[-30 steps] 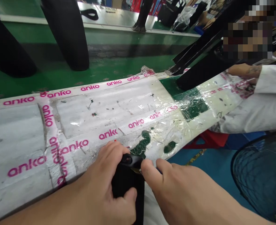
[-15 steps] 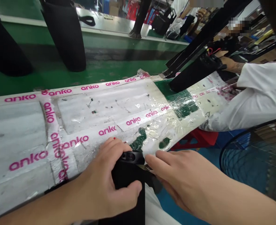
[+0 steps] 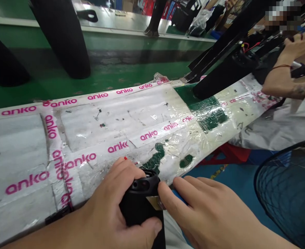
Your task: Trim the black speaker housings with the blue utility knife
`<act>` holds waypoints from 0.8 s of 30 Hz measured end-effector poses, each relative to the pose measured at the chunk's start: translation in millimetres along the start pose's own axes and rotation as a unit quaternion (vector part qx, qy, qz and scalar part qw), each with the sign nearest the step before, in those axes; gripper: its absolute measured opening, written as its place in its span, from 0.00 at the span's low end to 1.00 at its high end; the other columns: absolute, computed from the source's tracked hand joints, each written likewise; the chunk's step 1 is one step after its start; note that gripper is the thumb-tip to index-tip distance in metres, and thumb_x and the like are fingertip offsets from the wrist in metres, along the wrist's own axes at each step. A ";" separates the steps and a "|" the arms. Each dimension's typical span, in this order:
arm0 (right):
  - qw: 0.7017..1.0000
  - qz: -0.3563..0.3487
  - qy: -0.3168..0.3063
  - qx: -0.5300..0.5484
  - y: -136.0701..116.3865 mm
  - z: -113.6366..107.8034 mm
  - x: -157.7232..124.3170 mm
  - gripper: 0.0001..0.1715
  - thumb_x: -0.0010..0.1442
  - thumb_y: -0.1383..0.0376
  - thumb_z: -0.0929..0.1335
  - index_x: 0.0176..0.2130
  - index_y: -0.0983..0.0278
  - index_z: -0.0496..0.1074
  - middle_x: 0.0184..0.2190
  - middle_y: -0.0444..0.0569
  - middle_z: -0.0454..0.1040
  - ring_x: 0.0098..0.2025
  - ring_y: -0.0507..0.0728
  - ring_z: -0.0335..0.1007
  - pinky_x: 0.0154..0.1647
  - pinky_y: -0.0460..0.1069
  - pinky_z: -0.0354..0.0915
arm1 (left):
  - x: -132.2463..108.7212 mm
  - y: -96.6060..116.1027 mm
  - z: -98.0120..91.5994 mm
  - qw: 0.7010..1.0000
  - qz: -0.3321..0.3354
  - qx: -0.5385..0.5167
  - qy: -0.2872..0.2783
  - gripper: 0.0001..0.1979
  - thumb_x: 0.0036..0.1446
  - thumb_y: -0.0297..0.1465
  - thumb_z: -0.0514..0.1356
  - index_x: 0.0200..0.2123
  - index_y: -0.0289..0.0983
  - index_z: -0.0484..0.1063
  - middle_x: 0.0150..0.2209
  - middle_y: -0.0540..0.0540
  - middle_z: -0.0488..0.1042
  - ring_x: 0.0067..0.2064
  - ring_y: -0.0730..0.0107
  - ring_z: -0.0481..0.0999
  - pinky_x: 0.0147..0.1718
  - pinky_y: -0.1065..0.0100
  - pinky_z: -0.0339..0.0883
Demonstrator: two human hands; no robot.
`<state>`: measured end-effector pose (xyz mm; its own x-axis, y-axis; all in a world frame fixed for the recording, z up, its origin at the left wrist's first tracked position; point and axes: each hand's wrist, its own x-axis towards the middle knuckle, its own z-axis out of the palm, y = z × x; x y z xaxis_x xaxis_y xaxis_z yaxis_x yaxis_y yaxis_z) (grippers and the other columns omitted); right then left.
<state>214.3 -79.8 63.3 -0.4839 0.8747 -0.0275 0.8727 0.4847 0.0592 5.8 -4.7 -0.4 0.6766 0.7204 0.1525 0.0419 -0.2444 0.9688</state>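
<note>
My left hand [image 3: 111, 211] is wrapped round a black plastic part [image 3: 139, 204], thumb across its front, holding it upright at the near edge of the workbench [image 3: 95, 128]. My right hand [image 3: 204, 214] comes in from the right, its fingertips pinched on a small tan piece [image 3: 153, 201] at the side of the black part's top. What that piece is I cannot make out. The part's top end has an oval hole.
The bench top is white sheeting patched with clear tape and pink "anko" tape. Behind it runs a green conveyor [image 3: 116, 74] with tall black parts [image 3: 61, 38]. A co-worker's hand and white sleeve [image 3: 284, 83] work at black parts on the right. A black fan grille [image 3: 289, 193] stands lower right.
My hands stay on the black part, shifting slightly; the right fingertips now pinch the tan piece closer to its top. The co-worker's hand has lifted higher at the right.
</note>
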 end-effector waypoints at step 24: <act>0.999 -0.016 -0.041 0.012 6.5 4.0 2.1 0.30 0.48 0.76 0.64 0.51 0.59 0.62 0.30 0.42 0.74 0.25 0.57 0.71 0.24 0.53 0.62 | 5.2 9.6 -9.4 0.996 -0.045 0.071 -0.033 0.14 0.49 0.27 0.67 0.40 0.41 0.70 0.36 0.50 0.72 0.38 0.62 0.73 0.43 0.59 0.73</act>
<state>219.2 -74.7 59.6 -0.5060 0.8554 -0.1111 0.8583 0.5121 0.0337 2.8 2.8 11.5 0.7121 0.7004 0.0483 0.2050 -0.2733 0.9398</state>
